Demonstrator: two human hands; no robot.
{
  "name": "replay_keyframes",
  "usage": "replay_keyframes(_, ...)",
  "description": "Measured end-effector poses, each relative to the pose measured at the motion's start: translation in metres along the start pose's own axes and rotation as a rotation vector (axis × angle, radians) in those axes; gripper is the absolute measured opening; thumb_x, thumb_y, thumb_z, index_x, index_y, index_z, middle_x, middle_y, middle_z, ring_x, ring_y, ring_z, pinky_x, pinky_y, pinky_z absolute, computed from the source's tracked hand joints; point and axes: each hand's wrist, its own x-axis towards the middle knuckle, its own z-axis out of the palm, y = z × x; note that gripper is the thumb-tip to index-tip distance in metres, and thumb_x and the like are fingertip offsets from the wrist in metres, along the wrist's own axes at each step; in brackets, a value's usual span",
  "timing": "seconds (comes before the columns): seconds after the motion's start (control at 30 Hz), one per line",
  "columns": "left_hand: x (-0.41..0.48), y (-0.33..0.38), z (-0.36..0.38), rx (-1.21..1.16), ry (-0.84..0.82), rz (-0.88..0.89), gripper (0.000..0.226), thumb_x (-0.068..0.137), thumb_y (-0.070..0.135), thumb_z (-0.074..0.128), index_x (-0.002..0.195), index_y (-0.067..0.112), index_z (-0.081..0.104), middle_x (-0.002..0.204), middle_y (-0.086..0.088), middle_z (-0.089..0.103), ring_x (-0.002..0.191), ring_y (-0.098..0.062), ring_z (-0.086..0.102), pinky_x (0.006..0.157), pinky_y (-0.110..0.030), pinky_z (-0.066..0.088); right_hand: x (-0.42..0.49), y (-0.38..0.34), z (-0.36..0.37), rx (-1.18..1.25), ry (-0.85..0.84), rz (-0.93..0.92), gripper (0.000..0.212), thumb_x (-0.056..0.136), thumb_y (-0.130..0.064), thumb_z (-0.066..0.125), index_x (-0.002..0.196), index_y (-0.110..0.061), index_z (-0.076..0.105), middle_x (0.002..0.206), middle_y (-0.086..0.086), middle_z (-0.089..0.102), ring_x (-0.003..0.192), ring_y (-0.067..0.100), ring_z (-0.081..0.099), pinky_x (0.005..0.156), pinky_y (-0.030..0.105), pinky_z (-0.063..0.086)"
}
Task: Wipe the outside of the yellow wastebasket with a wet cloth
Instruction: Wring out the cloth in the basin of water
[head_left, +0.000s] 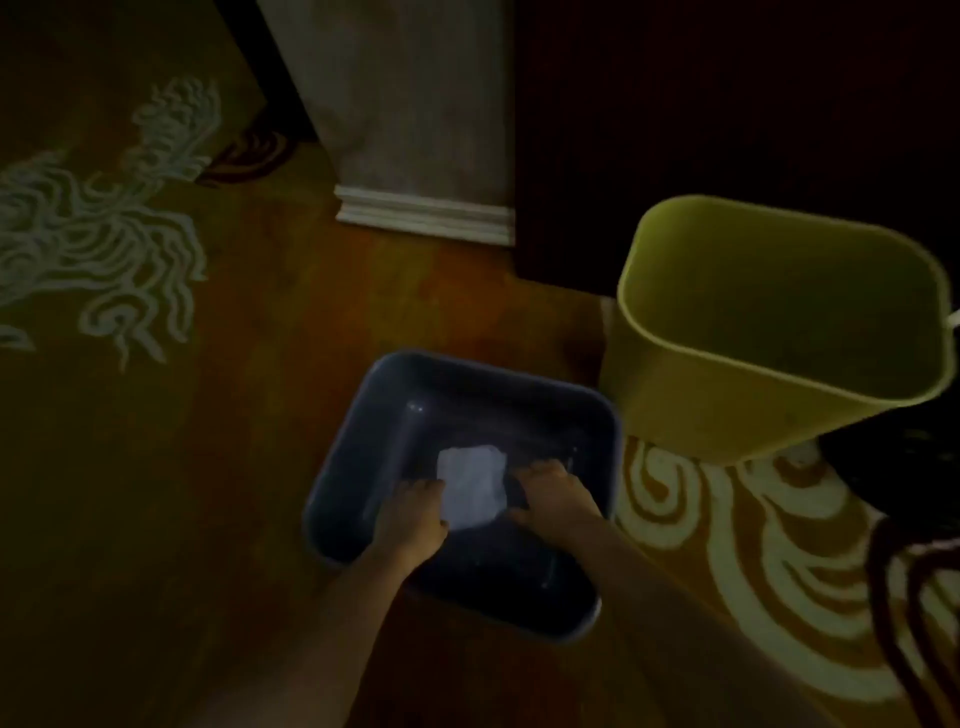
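Note:
The yellow wastebasket (727, 410) stands upright on the carpet at the right, its mouth open and nothing visible inside. Just left of it sits a dark blue square basin (379, 415). A white cloth (470, 488) lies inside the basin. My left hand (413, 514) holds the cloth's left edge and my right hand (553, 499) holds its right edge, both reaching down into the basin. The scene is dim, so I cannot make out water in the basin.
Patterned orange and cream carpet (753, 545) covers the floor. A wall corner with white baseboard (423, 213) rises behind the basin. Dark furniture (675, 130) stands behind the wastebasket, and a dark curved chair frame (904, 597) sits at the right edge.

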Motion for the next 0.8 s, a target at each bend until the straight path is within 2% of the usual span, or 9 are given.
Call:
replay_keyframes(0.13, 0.044, -0.019, 0.048, 0.006, -0.043, -0.018, 0.057, 0.084, 0.040, 0.053, 0.135, 0.021, 0.036, 0.138, -0.005, 0.047, 0.123, -0.024, 0.043, 0.100, -0.039, 0.040, 0.056, 0.003, 0.050, -0.131, -0.032, -0.069, 0.071, 0.087, -0.038, 0.057, 0.144, -0.016, 0.021, 0.150, 0.011, 0.025, 0.133, 0.031, 0.023, 0.108, 0.046, 0.027)
replay_keyframes(0.3, 0.075, -0.031, 0.086, 0.041, 0.020, 0.045, 0.060, 0.083, 0.037, 0.054, 0.136, 0.017, 0.035, 0.147, -0.007, 0.035, 0.130, -0.025, 0.034, 0.103, -0.035, 0.033, 0.097, 0.002, 0.092, -0.159, 0.010, -0.130, 0.068, 0.084, -0.032, 0.063, 0.141, -0.015, 0.030, 0.147, 0.008, 0.027, 0.134, 0.030, 0.022, 0.107, 0.044, 0.026)
replay_keyframes(0.47, 0.086, -0.030, 0.087, 0.181, 0.115, 0.119, 0.041, 0.080, 0.028, 0.058, 0.119, 0.015, 0.052, 0.125, -0.006, 0.054, 0.114, -0.023, 0.047, 0.091, -0.032, 0.040, 0.105, -0.003, 0.110, -0.181, 0.137, -0.104, 0.046, 0.089, -0.026, 0.053, 0.132, -0.015, 0.041, 0.139, 0.008, 0.037, 0.129, 0.028, 0.029, 0.100, 0.041, 0.029)
replay_keyframes(0.6, 0.086, -0.025, 0.086, 0.214, 0.138, 0.107, 0.028, 0.082, 0.031, 0.055, 0.101, 0.013, 0.066, 0.109, -0.006, 0.065, 0.100, -0.023, 0.056, 0.078, -0.032, 0.045, 0.108, -0.004, 0.112, -0.185, 0.191, -0.092, 0.033, 0.091, -0.021, 0.049, 0.123, -0.011, 0.051, 0.132, 0.010, 0.046, 0.124, 0.028, 0.036, 0.099, 0.039, 0.030)
replay_keyframes(0.7, 0.089, -0.024, 0.082, 0.310, 0.173, 0.137, 0.024, 0.085, 0.016, 0.045, 0.094, 0.013, 0.067, 0.103, -0.007, 0.069, 0.094, -0.023, 0.059, 0.073, -0.032, 0.045, 0.111, 0.001, 0.109, -0.155, 0.235, -0.062, 0.027, 0.092, -0.015, 0.045, 0.114, -0.010, 0.058, 0.123, 0.010, 0.056, 0.118, 0.028, 0.044, 0.096, 0.035, 0.033)
replay_keyframes(0.8, 0.091, -0.027, 0.074, 0.172, 0.179, 0.141, 0.025, 0.086, 0.016, 0.044, 0.096, 0.011, 0.067, 0.104, -0.009, 0.068, 0.094, -0.025, 0.060, 0.073, -0.033, 0.047, 0.110, 0.005, 0.096, -0.073, 0.233, -0.027, 0.022, 0.090, -0.013, 0.049, 0.108, -0.010, 0.063, 0.115, 0.011, 0.061, 0.109, 0.027, 0.052, 0.089, 0.033, 0.041)
